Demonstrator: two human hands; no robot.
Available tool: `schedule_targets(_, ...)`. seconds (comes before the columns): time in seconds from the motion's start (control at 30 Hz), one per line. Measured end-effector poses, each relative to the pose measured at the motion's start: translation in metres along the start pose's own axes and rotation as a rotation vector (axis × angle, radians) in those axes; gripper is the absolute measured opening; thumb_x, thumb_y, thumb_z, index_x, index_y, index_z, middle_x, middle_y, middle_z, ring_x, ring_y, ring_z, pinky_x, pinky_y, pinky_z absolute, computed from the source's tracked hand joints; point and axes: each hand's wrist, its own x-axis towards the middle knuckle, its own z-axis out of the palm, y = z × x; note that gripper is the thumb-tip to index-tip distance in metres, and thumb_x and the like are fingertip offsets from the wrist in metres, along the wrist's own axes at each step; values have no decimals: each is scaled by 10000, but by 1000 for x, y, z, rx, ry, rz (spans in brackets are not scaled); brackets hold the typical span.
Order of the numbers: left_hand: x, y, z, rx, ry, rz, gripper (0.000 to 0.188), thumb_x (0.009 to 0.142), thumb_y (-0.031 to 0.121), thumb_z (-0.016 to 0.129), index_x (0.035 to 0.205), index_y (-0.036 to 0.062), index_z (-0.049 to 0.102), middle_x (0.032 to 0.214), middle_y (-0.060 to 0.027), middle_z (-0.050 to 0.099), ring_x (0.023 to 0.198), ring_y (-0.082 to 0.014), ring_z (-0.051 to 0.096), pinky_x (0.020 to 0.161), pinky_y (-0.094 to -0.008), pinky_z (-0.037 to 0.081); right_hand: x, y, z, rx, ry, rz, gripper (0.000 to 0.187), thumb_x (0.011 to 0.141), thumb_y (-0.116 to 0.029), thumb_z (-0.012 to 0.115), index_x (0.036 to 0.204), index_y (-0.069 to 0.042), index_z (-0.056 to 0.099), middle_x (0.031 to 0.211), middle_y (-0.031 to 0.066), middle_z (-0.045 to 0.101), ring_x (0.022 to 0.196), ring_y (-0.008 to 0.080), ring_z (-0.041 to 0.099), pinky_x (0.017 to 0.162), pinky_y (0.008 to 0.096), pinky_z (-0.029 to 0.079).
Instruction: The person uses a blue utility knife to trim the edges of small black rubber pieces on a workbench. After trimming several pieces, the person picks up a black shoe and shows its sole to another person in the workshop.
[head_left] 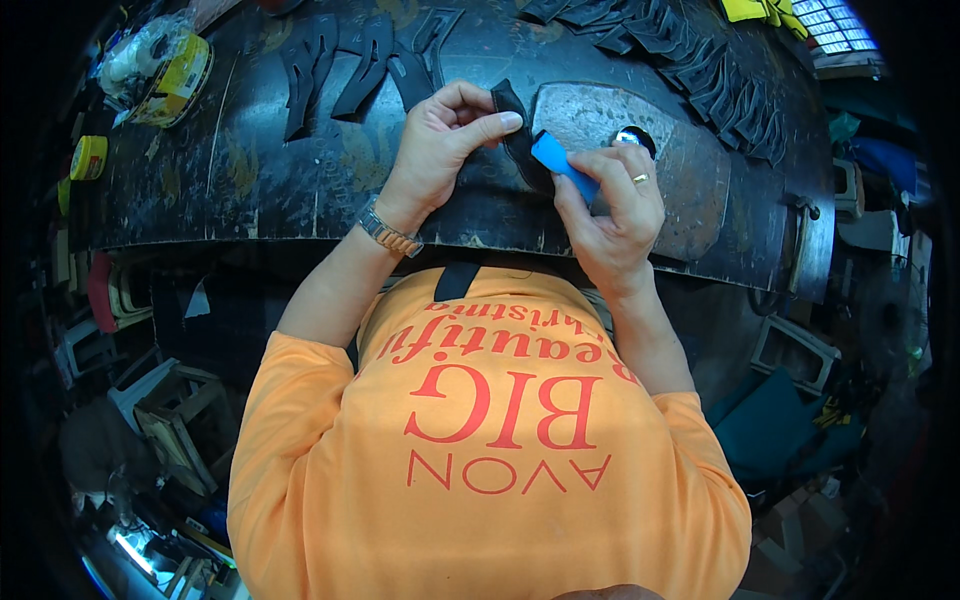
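My left hand [455, 135] pinches a black stitched leather strap [517, 130] between thumb and fingers, over the near part of the dark table. My right hand [620, 205] is closed round a small blue lighter-shaped object [566, 165] with a dark end. That dark end points at the strap's right edge and lies very close to it. Whether the two touch, I cannot tell. The strap's lower end hangs down between my hands. Part of the blue object is hidden under my right fingers.
A worn stone slab [690, 190] lies under and right of my right hand, with a shiny round metal thing [634, 138] on it. Black cut pieces [365, 65] lie beyond my left hand, and overlapping black straps [700, 85] at far right. A yellow tub [180, 85] stands left.
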Motion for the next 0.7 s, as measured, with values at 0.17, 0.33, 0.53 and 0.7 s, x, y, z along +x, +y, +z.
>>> schedule_targets(0.17, -2, 0, 3, 2, -28, 19, 155, 820, 40, 733, 904, 88, 612, 786, 5, 638, 700, -57, 587, 636, -174, 466, 8, -1, 3, -23, 8, 28, 199, 654, -11, 732, 826, -58, 645, 746, 70, 595, 712, 245, 552, 641, 363, 423)
schedule_targets(0.33, -2, 1, 2, -15, -24, 7, 153, 820, 41, 732, 900, 89, 611, 785, 6, 638, 703, -59, 588, 642, -177, 466, 8, 1, 0, -50, -23, 21, 212, 683, 36, 729, 869, -30, 651, 784, 88, 625, 719, 221, 582, 644, 320, 461)
schedule_targets(0.53, -1, -1, 0, -16, -24, 15, 140, 830, 37, 720, 901, 89, 612, 787, 3, 640, 706, -67, 593, 660, -187, 470, 3, 4, -2, -40, 22, 81, 207, 675, -7, 731, 863, -58, 660, 787, 85, 604, 744, 240, 569, 671, 354, 441)
schedule_targets(0.7, -1, 0, -1, -109, 13, -31, 137, 847, 31, 699, 923, 89, 601, 811, -8, 651, 724, -80, 608, 674, -196, 482, -4, 6, -13, 153, 110, 244, 159, 821, -12, 691, 968, -33, 635, 853, 76, 616, 765, 169, 611, 669, 278, 481)
